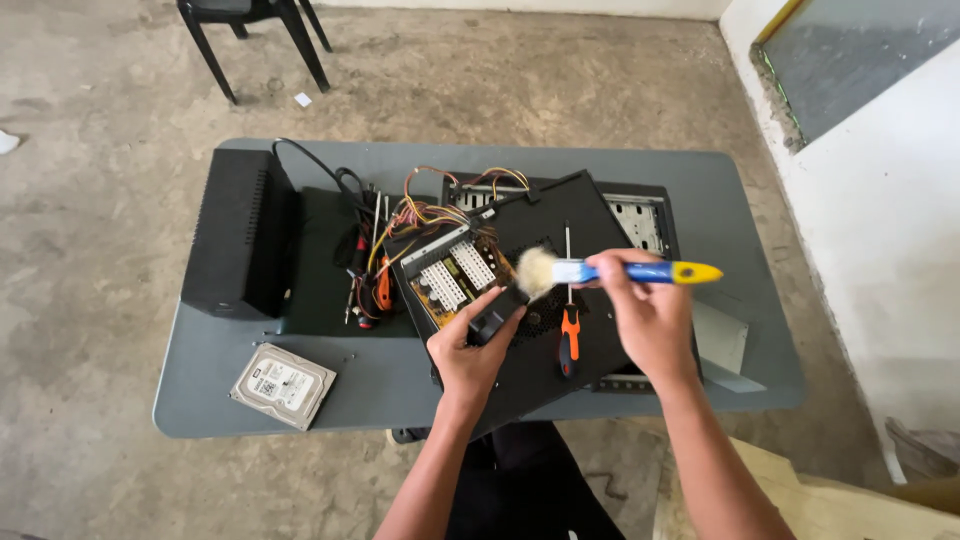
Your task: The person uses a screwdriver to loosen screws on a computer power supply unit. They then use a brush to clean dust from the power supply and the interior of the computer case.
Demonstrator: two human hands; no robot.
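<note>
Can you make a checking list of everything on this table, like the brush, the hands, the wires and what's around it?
Surface: grey table, on a concrete floor.
Job's things: blue and yellow brush; opened power supply with circuit board showing.
Clutter: orange-handled screwdriver, hard drive, black box, more screwdrivers, computer case.
Grippers: right hand holds the brush; left hand steadies the power supply.
Cables: coloured wire bundle; black cable.
Surroundings: black chair, white wall.

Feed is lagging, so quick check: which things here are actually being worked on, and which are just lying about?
In use: left hand, right hand, brush, power supply.
Lying about: hard drive, orange screwdriver, black box, chair.
</note>
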